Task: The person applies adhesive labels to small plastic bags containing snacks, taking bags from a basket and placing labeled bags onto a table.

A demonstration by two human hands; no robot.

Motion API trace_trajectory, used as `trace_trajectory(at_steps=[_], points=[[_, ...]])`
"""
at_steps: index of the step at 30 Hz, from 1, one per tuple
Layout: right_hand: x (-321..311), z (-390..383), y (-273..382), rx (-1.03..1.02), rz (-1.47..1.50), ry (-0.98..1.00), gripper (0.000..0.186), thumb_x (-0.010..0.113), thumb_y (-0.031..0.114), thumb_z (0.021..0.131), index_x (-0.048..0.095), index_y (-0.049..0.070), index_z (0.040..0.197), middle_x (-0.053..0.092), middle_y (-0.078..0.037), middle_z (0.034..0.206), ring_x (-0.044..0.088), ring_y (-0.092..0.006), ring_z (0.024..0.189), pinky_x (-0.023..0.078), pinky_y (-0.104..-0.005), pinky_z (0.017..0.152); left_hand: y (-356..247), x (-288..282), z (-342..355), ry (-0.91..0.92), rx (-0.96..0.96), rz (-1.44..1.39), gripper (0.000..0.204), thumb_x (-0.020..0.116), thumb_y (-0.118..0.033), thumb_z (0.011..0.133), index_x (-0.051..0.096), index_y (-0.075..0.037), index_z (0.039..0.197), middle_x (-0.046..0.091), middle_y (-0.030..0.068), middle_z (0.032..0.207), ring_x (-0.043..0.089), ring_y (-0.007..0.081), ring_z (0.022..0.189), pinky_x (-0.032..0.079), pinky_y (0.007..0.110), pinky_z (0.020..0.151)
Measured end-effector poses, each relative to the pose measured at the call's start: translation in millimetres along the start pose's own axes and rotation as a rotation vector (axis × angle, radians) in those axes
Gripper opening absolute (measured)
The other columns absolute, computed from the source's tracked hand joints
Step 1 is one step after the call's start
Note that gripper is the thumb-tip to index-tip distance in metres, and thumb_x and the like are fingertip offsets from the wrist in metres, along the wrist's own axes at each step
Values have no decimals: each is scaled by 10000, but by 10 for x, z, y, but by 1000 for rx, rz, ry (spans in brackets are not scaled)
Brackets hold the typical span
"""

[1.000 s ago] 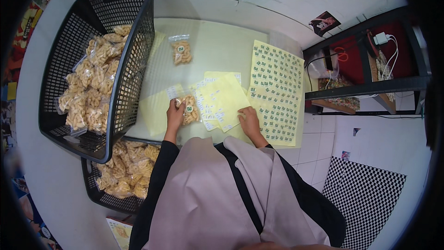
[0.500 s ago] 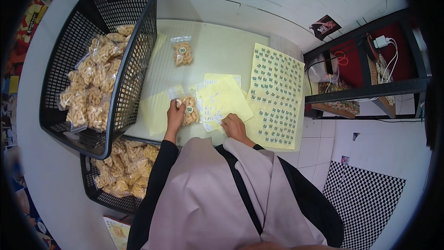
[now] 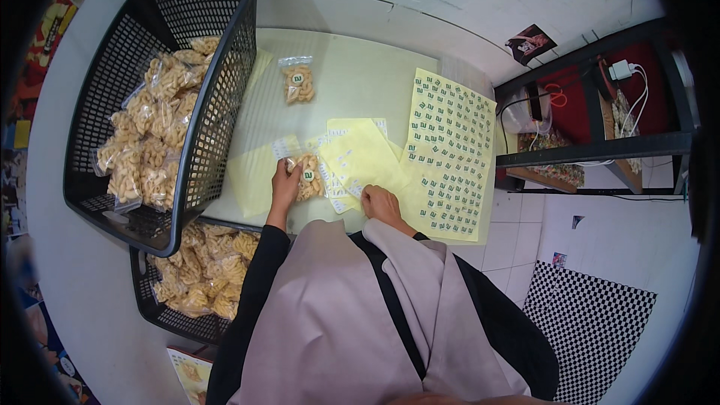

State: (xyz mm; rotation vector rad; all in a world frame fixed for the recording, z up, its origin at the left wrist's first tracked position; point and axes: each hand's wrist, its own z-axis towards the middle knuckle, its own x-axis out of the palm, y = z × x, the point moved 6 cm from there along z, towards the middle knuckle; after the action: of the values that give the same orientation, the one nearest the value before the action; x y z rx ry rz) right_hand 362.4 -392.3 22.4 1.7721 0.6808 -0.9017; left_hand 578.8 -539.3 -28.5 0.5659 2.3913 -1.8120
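My left hand [image 3: 289,181] grips a clear bag of pale curly snacks [image 3: 310,175] with a round green-printed label, near the table's front. My right hand [image 3: 379,202] has its fingers curled at the lower part of some overlapping yellow sheets [image 3: 361,151] bearing small white labels; what its fingertips hold is too small to make out. A second labelled bag [image 3: 298,86] lies farther back. A large yellow sheet of green-printed round stickers [image 3: 450,135] covers the right side of the pale tabletop [image 3: 360,60].
A black basket [image 3: 90,142] full of snack bags stands at left, another [image 3: 150,307] sits lower toward the front. At right are a black metal shelf [image 3: 585,151] with a white plug and cables, and a checkered mat [image 3: 592,330] on the floor. A wall runs along the back.
My right hand has moved left from the edge of the yellow sheets to their lower middle, its fingers now more curled. My left hand stays on the bag.
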Motion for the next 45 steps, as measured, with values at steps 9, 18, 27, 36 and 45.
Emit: trace_trajectory(at_steps=[9,18,27,36,45], points=[[-36,-11,-9,158,48,189,133,574,120,817,547,36,917,636,-174,795,631,-346,773,487,-419,702,-42,-61,-21,63,-147,-348,245,627,-138,839,529,-28,1035,572,35,878,533,94,767,440,245,679],[-353,224,185,0,669,54,164,611,141,867,554,10,949,605,-132,1041,615,-215,930,500,-333,781,-681,-21,-306,278,-125,-741,320,508,-20,789,525,-35,1108,586,32,1015,548,113,944,441,251,825],[-1009,372,808,-182,724,-99,129,612,108,871,567,-7,908,595,-99,983,611,-193,885,507,-312,787,-1258,341,-654,448,-81,-539,282,508,-82,901,611,27,1139,635,73,1075,566,135,988,435,271,890],[-1039,328,807,-178,673,-117,116,631,91,847,580,-8,883,593,-111,964,615,-223,893,506,-324,796,-1330,382,-739,459,-124,-544,297,517,-92,898,607,32,1152,640,85,1074,582,140,975,449,270,875],[-1149,275,885,-185,534,-171,107,644,69,830,586,-7,877,596,-98,926,609,-202,839,491,-306,761,-1392,387,-736,476,-71,-484,291,516,-81,894,626,12,1146,651,77,1059,586,127,956,456,256,866]])
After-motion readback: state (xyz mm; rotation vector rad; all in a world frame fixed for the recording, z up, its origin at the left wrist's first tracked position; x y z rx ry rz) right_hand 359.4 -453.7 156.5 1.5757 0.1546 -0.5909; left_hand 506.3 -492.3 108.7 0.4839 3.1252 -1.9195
